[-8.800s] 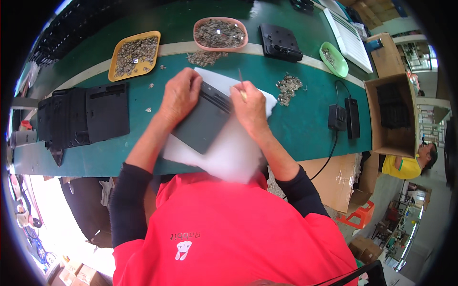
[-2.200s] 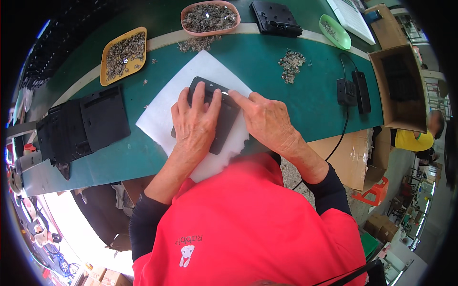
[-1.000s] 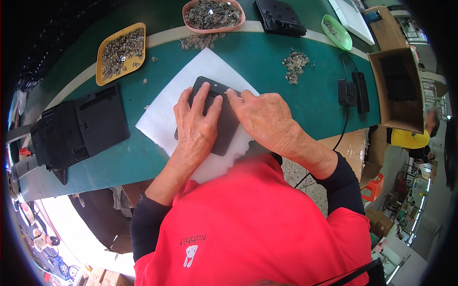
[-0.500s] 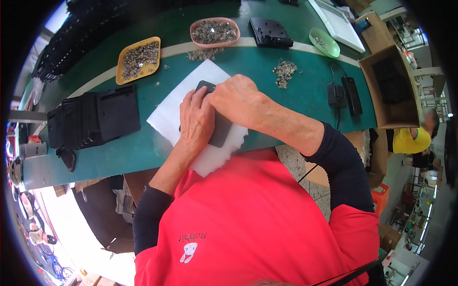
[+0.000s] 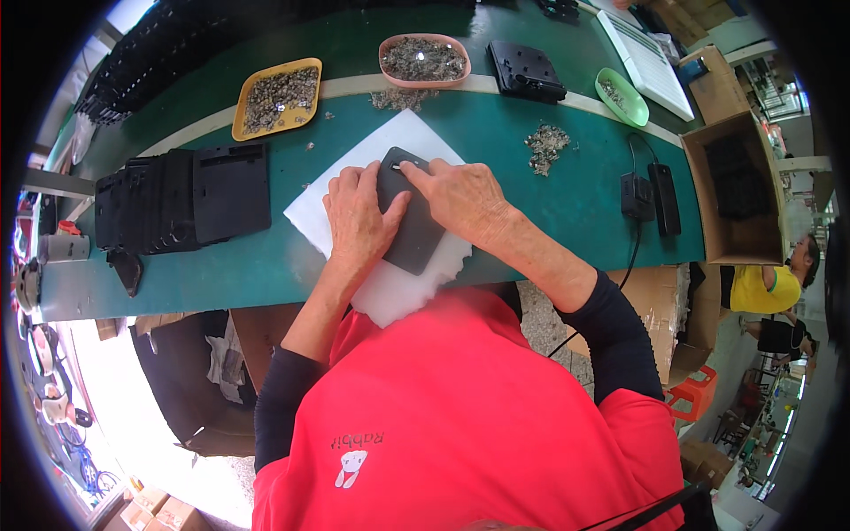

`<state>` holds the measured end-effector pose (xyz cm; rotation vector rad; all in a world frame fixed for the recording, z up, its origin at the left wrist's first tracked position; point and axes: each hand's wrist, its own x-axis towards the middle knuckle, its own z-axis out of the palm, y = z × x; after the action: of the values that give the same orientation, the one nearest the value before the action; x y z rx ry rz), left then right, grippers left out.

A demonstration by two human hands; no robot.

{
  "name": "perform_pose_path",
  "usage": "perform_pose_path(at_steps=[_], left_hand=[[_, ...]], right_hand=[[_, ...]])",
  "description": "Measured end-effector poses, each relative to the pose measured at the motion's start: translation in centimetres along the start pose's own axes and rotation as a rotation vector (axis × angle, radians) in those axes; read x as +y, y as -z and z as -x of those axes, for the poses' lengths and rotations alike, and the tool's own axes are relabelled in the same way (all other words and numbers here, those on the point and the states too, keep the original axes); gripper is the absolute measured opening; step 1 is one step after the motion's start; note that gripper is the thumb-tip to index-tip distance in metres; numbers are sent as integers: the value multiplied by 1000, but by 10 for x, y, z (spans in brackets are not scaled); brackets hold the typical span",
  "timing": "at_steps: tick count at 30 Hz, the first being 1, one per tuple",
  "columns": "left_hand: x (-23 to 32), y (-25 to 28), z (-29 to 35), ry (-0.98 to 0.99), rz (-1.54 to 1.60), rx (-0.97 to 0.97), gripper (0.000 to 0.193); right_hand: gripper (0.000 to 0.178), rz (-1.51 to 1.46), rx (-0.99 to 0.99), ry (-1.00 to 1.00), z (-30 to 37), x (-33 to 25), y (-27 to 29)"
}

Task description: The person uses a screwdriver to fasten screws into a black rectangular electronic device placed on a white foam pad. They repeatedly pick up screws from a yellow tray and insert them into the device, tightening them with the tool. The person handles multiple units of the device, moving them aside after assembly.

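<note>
Dark panel [image 5: 414, 234] lies flat, tilted in plan, on the white foam sheet [image 5: 397, 296] on the green table [image 5: 522, 226]. Left hand [image 5: 361, 217] is spread, fingers by the panel's upper left edge, thumb over its face. Right hand [image 5: 467, 199] is curled, index fingertip at the small bright spot [image 5: 396, 166] near the top end; can't tell if it's pinching anything. Panel looks like thin, stiff plastic: likely light, smooth, a bit slippery, scratch-prone. Best hold: long edges, clear of the top-end detail. Foam should give under pressure.
</note>
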<state>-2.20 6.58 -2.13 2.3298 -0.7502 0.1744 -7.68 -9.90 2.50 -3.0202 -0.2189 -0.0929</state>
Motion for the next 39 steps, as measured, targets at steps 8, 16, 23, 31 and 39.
perform_pose_path(at_steps=[8, 16, 23, 31, 39], left_hand=[[3, 2, -3, 45, 35, -37, 59], [3, 0, -5, 59, 49, -18, 54], [2, -6, -4, 53, 95, -5, 55], [-4, -5, -8, 85, 61, -69, 52], [-24, 1, -18, 139, 283, -60, 39]], right_hand=[[44, 48, 48, 54, -3, 1, -5], [42, 115, -167, 50, -17, -12, 19], [30, 180, -238, 219, -30, -17, 41], [8, 145, -196, 288, -50, -25, 45], [17, 13, -104, 131, -39, -4, 43]])
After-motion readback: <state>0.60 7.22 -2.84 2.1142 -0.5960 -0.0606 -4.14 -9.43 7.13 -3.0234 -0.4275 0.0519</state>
